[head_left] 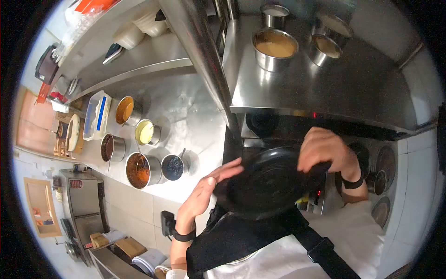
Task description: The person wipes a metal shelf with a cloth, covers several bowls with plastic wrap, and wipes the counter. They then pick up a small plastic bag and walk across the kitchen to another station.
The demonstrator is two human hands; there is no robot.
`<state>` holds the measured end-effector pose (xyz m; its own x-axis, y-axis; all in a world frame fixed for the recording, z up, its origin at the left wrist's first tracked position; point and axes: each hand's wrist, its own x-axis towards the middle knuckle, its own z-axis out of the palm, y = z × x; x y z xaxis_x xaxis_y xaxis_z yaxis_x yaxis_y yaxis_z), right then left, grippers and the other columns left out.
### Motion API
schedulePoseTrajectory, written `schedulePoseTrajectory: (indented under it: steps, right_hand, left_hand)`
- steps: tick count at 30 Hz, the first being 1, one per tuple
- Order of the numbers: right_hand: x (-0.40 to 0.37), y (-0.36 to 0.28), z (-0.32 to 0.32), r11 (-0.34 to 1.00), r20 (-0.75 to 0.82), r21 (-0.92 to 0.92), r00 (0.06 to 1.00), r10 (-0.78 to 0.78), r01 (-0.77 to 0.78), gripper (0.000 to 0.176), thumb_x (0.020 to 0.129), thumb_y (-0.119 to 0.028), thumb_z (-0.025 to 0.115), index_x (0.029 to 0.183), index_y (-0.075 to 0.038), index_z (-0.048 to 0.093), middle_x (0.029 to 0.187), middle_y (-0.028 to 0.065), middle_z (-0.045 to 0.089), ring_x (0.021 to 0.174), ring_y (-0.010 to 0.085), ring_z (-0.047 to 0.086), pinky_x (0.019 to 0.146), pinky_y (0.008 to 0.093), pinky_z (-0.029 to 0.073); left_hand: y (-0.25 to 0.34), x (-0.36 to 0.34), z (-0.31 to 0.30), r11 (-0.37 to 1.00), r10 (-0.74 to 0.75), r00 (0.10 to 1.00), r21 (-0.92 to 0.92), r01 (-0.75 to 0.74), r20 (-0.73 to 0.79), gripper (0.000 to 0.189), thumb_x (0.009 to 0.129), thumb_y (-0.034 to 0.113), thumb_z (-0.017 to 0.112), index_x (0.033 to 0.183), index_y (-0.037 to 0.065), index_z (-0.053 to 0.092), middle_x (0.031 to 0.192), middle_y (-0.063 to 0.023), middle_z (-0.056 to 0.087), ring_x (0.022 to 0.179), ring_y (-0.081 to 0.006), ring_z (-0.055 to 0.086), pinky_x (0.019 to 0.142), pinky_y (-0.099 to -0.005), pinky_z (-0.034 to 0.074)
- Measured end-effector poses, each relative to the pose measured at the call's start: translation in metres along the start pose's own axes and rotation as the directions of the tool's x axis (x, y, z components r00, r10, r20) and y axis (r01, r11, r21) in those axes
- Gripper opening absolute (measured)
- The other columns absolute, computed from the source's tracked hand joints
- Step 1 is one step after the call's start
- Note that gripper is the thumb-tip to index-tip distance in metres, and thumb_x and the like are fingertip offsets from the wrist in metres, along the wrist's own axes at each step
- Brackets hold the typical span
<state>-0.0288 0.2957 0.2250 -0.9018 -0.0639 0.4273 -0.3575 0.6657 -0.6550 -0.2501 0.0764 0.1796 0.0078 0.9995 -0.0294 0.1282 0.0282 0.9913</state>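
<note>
A round black frying pan (267, 181) is in front of my apron, blurred by motion. My left hand (203, 193) is at its left edge, fingers stretched out and straight, fingertips right at the rim. On the other side, my right hand (327, 151) is curled over the pan's right side, where a dark handle-like part shows under the fingers. That hand is smeared, and its grip is partly hidden. Dark bands circle both wrists.
On the steel counter (186, 102) to the left stand several metal pots of sauce, including a dark one (173, 167) and a red-brown one (138, 170). A steel shelf (288, 88) above holds more metal pots. Round burners (386, 165) lie at the right.
</note>
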Motion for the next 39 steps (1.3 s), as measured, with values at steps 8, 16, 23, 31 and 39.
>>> schedulePoseTrajectory:
  steps: [8, 16, 23, 31, 39]
  right_hand:
    - [-0.008, 0.067, -0.024, 0.671, -0.685, 0.714, 0.393, 0.614, 0.197, 0.033, 0.087, -0.017, 0.045, 0.116, -0.002, 0.041, 0.116, 0.0079, 0.048, 0.107, 0.02, 0.045, 0.093, 0.0387, 0.033]
    - [0.052, 0.155, -0.019, 0.519, -0.58, 0.804, 0.192, 0.792, 0.291, 0.033, 0.08, -0.013, 0.057, 0.11, -0.003, 0.045, 0.108, 0.0084, 0.051, 0.099, 0.0213, 0.05, 0.084, 0.0401, 0.042]
    - [0.051, 0.23, -0.037, 0.518, -0.528, 0.829, -0.012, 0.849, 0.211, 0.044, 0.078, -0.022, 0.061, 0.112, -0.002, 0.041, 0.111, 0.0102, 0.047, 0.094, 0.0217, 0.05, 0.076, 0.0411, 0.044]
    - [0.046, 0.183, -0.026, 0.793, -0.79, 0.602, -0.216, 0.574, -0.095, 0.022, 0.081, -0.021, 0.055, 0.095, -0.005, 0.05, 0.084, 0.0032, 0.049, 0.078, 0.0155, 0.048, 0.069, 0.0254, 0.038]
    - [0.128, 0.192, 0.031, 0.611, -0.145, -0.6, 0.821, 0.552, -0.517, 0.049, 0.088, -0.03, 0.036, 0.129, -0.003, 0.026, 0.136, 0.0143, 0.019, 0.127, 0.0252, 0.017, 0.101, 0.0364, 0.018]
  left_hand:
    - [-0.1, -0.049, 0.042, 0.898, -0.426, 0.867, -0.235, 0.371, -0.258, 0.032, 0.089, 0.02, 0.039, 0.114, 0.001, 0.045, 0.107, -0.0085, 0.053, 0.101, -0.0171, 0.048, 0.089, -0.0291, 0.034]
    - [-0.087, -0.047, 0.053, 0.893, -0.43, 0.871, -0.255, 0.371, -0.237, 0.025, 0.089, 0.015, 0.041, 0.109, 0.002, 0.05, 0.101, -0.0055, 0.055, 0.095, -0.0133, 0.048, 0.086, -0.0247, 0.035]
    - [-0.093, -0.059, 0.049, 0.864, -0.482, 0.842, -0.293, 0.41, -0.241, 0.025, 0.089, 0.016, 0.041, 0.106, 0.002, 0.05, 0.098, -0.005, 0.054, 0.093, -0.0121, 0.047, 0.084, -0.0236, 0.034]
    - [-0.092, -0.062, 0.043, 0.83, -0.534, 0.809, -0.33, 0.449, -0.243, 0.025, 0.089, 0.015, 0.041, 0.106, 0.001, 0.05, 0.098, -0.006, 0.054, 0.096, -0.0133, 0.047, 0.085, -0.024, 0.034]
    - [-0.094, -0.058, 0.041, 0.837, -0.544, 0.8, -0.235, 0.495, -0.253, 0.025, 0.088, 0.014, 0.042, 0.108, 0.001, 0.049, 0.097, -0.0068, 0.055, 0.093, -0.0139, 0.049, 0.084, -0.0247, 0.036]
